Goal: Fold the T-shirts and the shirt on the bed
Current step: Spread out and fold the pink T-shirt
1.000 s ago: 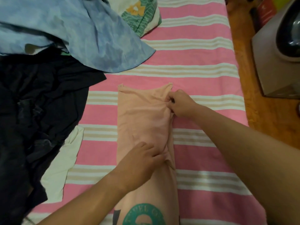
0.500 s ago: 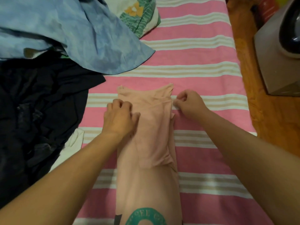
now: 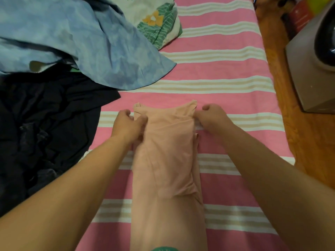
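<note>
— Peach cotton, that's the tee (image 3: 164,160): a long narrow strip running from the bottom edge of the frame up to the middle, lying on the bed (image 3: 223,69).

— How is it folded?

— Both sides are turned in, so it is a column. A layer lies over its upper half, ending in a creased edge lower down. A sliver of green print (image 3: 164,249) shows at the very bottom edge.

— And the hands?

— The left hand (image 3: 126,126) sits at the strip's upper left corner, fingers curled, thumb and fingers pinching the cloth edge. The right hand (image 3: 211,117) is at the upper right corner, fingers also curled, pinching the edge there. Both forearms come in from the bottom corners of the frame.

— What surrounds it?

— The bed has a sheet in pink with white and tan stripes. At centre left a black garment (image 3: 45,124) lies bunched, its edge near the left hand but not touching the tee. Above it, in the upper left, a blue mottled shirt (image 3: 87,42) is spread loosely, overlapping the black one. At top centre is a cream cloth with green leaves and an orange flower (image 3: 155,20), partly under the blue.

— To the right?

— Wooden floor (image 3: 282,105) along the right edge, with a grey box-like thing (image 3: 308,69) in the upper right; what it is I cannot tell.
</note>
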A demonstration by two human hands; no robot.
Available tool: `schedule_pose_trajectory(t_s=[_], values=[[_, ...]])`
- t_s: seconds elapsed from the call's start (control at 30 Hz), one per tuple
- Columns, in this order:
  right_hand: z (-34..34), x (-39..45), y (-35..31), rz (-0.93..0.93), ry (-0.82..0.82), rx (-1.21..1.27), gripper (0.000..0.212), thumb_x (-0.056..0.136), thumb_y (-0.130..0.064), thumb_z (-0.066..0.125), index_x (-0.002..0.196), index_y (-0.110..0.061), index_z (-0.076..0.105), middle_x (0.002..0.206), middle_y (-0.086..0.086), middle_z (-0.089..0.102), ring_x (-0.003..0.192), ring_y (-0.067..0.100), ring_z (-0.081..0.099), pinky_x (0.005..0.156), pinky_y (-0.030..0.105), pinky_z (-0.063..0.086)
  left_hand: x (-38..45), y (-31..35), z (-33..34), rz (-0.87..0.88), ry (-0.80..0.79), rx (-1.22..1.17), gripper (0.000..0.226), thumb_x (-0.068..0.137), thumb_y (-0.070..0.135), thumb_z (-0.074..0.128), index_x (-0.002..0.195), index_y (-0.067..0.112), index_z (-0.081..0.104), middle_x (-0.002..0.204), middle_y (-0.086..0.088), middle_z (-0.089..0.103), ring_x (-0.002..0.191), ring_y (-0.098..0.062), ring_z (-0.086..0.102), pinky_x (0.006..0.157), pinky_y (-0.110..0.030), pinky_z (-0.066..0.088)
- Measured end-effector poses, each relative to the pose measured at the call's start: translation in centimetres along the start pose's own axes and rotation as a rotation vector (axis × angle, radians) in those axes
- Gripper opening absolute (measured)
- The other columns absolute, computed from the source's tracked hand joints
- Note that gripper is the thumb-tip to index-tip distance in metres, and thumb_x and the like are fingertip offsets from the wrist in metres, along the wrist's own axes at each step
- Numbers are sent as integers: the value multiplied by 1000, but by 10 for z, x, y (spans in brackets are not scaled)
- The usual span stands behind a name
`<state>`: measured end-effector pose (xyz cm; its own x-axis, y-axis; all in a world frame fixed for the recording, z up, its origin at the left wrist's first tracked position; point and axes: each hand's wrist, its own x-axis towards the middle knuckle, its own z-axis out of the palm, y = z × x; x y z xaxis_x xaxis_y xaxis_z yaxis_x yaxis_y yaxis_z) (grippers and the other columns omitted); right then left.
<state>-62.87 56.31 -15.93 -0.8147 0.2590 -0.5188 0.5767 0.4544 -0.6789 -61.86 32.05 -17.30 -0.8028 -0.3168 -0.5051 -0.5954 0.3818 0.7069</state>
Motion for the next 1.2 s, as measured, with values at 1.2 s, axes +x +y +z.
schedule_pose_trajectory(t_s=[1.2], values=[[29,-240,129,260,-86,73,14,88,-8,69,75,-13,73,71,6,73,67,22,69,74,49,60,-205,-147,-53,-110,-211,73,19,97,15,63,115,17,57,88,-3,66,74,-22,66,68,-40,58]])
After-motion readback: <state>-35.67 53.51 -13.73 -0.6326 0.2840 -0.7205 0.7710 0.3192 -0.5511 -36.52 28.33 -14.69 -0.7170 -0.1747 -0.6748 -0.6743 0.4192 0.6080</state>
